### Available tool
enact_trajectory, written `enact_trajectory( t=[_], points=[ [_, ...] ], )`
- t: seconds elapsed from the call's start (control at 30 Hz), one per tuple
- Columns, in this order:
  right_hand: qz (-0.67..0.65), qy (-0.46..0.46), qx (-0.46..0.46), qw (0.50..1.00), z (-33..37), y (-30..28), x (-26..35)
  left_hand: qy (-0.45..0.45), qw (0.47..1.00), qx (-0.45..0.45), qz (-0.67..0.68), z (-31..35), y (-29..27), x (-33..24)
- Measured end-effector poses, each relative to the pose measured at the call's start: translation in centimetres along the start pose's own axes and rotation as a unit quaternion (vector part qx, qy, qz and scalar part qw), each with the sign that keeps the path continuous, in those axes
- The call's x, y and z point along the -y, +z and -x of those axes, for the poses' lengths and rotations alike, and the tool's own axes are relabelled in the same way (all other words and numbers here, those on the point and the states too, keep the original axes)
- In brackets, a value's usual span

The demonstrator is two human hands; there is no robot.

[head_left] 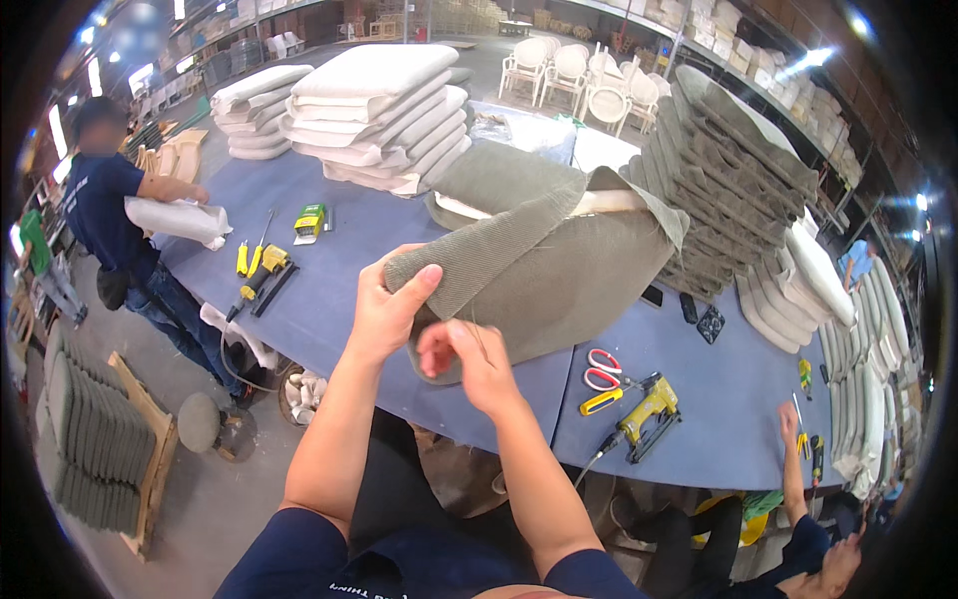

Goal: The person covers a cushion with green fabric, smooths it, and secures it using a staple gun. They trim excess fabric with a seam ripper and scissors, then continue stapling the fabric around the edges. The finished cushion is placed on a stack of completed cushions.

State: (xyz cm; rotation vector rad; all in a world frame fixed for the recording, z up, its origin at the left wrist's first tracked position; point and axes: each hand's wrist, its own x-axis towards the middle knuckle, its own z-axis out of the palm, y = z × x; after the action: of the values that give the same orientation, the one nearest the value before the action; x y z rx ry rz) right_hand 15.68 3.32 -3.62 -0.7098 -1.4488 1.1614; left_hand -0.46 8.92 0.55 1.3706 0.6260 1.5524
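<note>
Across the near part of the blue table (334, 265), in the head view, lies a grey-green cushion (569, 290). The left hand (384, 311) grips the corner of its folded flap (489, 255), thumb on top; the right hand (482, 367) curls just below, blurred, and I cannot tell whether it pinches anything. The step in hand looks like arranging the cloth about the cushion; the next move seems to call for a firm, even hold. The flap is ribbed and limp, the nearby staple gun (649, 407) hard and angular.
</note>
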Motion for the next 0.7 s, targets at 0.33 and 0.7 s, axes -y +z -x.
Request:
enact_trajectory(
  t=[0.33, 0.7],
  points=[
    [0.412, 0.02, -0.555, 0.723, 21.3, -26.2, -10.4, -0.03, 0.998, 0.021, 0.052, -1.9, -0.7, 0.7],
    [0.554, 0.321, -0.453, 0.62, 23.9, -30.6, -9.3, -0.044, 0.994, 0.072, 0.066, -1.9, -2.2, 0.2]
  ],
)
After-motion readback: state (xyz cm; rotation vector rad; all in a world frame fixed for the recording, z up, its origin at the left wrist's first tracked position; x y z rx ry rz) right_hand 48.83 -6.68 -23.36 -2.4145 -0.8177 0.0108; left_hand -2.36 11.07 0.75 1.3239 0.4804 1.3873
